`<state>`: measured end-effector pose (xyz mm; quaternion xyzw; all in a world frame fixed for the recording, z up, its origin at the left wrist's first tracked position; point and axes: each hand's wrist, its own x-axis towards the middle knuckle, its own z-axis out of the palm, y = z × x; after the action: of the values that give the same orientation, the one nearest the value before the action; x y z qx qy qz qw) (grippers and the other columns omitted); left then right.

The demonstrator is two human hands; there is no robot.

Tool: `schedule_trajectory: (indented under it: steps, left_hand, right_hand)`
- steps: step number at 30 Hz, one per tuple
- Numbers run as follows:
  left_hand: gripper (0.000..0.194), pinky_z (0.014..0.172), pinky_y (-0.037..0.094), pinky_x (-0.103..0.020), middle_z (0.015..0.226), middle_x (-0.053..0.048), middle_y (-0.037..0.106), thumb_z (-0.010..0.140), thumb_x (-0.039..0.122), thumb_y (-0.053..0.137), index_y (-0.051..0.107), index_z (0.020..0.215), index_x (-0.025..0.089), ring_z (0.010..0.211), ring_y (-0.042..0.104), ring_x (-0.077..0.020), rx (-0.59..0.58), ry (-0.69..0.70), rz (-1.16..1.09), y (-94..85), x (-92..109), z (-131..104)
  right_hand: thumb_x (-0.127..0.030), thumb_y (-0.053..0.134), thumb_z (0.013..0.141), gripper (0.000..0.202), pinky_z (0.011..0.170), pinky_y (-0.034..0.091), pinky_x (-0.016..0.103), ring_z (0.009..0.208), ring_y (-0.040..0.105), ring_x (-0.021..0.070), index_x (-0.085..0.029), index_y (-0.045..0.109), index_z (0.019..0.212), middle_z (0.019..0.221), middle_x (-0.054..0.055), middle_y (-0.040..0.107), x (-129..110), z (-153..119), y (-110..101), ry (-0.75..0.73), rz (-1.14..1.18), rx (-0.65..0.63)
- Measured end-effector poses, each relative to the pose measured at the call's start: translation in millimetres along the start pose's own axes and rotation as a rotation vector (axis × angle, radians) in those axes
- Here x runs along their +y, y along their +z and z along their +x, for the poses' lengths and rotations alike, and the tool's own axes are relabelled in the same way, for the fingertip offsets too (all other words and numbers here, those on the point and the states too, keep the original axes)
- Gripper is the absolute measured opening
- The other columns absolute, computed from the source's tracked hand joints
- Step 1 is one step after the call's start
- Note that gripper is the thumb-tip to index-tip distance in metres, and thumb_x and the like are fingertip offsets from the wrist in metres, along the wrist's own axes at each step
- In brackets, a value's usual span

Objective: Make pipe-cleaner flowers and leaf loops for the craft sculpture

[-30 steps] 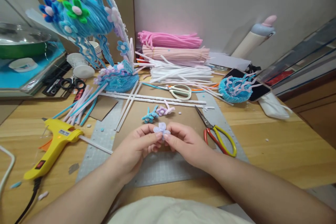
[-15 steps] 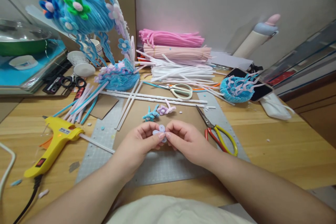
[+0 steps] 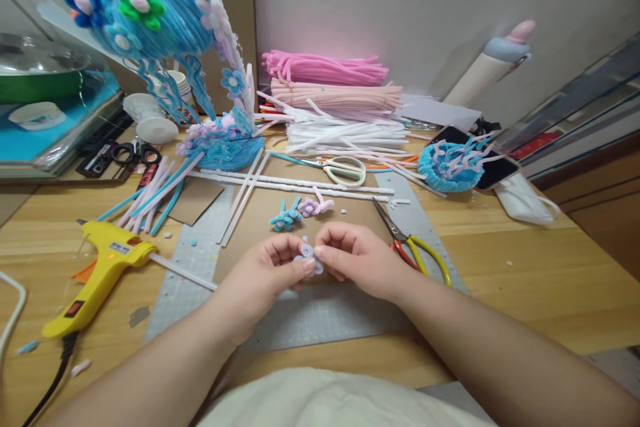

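Note:
A small pale lilac flower shape [image 3: 307,251] of looped fuzzy stem is held between both hands over the brown board. My left hand [image 3: 283,269] pinches its lower left side between thumb and fingertips. Thumb and fingers of my right hand [image 3: 345,255] close on its right edge. Just beyond the hands lie a blue fuzzy flower [image 3: 283,219] and a lilac-pink one [image 3: 311,205] on the board [image 3: 355,215]. Fingertips partly cover the held flower.
A yellow glue gun [image 3: 100,277] lies left, its glue stick pointing at the mat [image 3: 170,307]. Yellow-and-red scissors [image 3: 417,253] rest right of my right hand. Behind are pale scissors [image 3: 345,171], white stem bundles [image 3: 345,137] and a tall blue flowered piece [image 3: 165,20].
The lilac flower has turned and tilted between my fingers, and its petals now show at a different angle. The camera view has shifted slightly.

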<state>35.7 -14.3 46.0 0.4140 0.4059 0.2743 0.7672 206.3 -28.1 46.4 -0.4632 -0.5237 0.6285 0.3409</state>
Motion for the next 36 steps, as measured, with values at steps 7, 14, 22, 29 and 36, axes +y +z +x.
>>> schedule_trajectory:
  steps: [7, 14, 22, 29, 36]
  left_hand:
    - [0.013, 0.062, 0.041, -0.02, 0.071, 0.002, 0.061, 0.072, 0.019, 0.071, 0.059, 0.076, 0.017, 0.062, 0.053, -0.008, -0.014, -0.016, -0.285, 0.1, 1.9, 1.1]
    - [0.018, 0.063, 0.043, -0.023, 0.07, 0.001, 0.061, 0.073, 0.022, 0.071, 0.056, 0.082, 0.017, 0.065, 0.057, -0.0108, -0.015, 0.075, -0.119, 1.2, 0.3, -0.8]
    - [0.027, 0.063, 0.046, -0.022, 0.074, 0.001, 0.065, 0.066, 0.019, 0.075, 0.056, 0.085, 0.016, 0.067, 0.06, -0.0113, 0.068, 0.138, -0.06, 3.5, -1.0, 2.1]
    - [0.027, 0.061, 0.047, -0.022, 0.072, 0.002, 0.063, 0.065, 0.021, 0.075, 0.056, 0.082, 0.017, 0.063, 0.058, -0.0106, 0.104, 0.136, -0.071, 6.1, 1.3, 0.0]
    - [0.026, 0.058, 0.044, -0.02, 0.073, 0.002, 0.06, 0.065, 0.018, 0.072, 0.054, 0.083, 0.017, 0.064, 0.055, -0.0094, 0.051, 0.093, 0.018, 3.4, 3.1, -0.4]
  right_hand:
    - [-0.038, 0.053, 0.083, 0.023, 0.048, 0.033, 0.02, 0.052, 0.042, 0.0075, -0.017, 0.054, 0.074, 0.064, -0.003, 0.05, 3.1, -4.9, 5.2, -0.107, -0.109, 0.006]
    - [-0.041, 0.054, 0.081, 0.026, 0.047, 0.036, 0.021, 0.05, 0.044, 0.0077, -0.016, 0.054, 0.071, 0.063, -0.002, 0.053, 6.1, -3.5, 12.4, -0.045, 0.023, 0.007]
    - [-0.042, 0.057, 0.078, 0.027, 0.041, 0.028, 0.017, 0.043, 0.043, 0.0044, -0.018, 0.048, 0.072, 0.061, -0.005, 0.051, 7.4, -2.9, 18.1, 0.048, 0.2, 0.109]
    - [-0.039, 0.058, 0.078, 0.026, 0.039, 0.028, 0.017, 0.041, 0.042, 0.0041, -0.018, 0.045, 0.067, 0.058, -0.006, 0.051, 6.7, -5.1, 21.8, 0.034, 0.181, 0.11]
    - [-0.026, 0.055, 0.073, 0.017, 0.033, 0.024, 0.016, 0.033, 0.035, 0.0033, -0.017, 0.049, 0.06, 0.046, -0.007, 0.047, 8.3, -3.8, 20.6, 0.076, 0.268, 0.153]
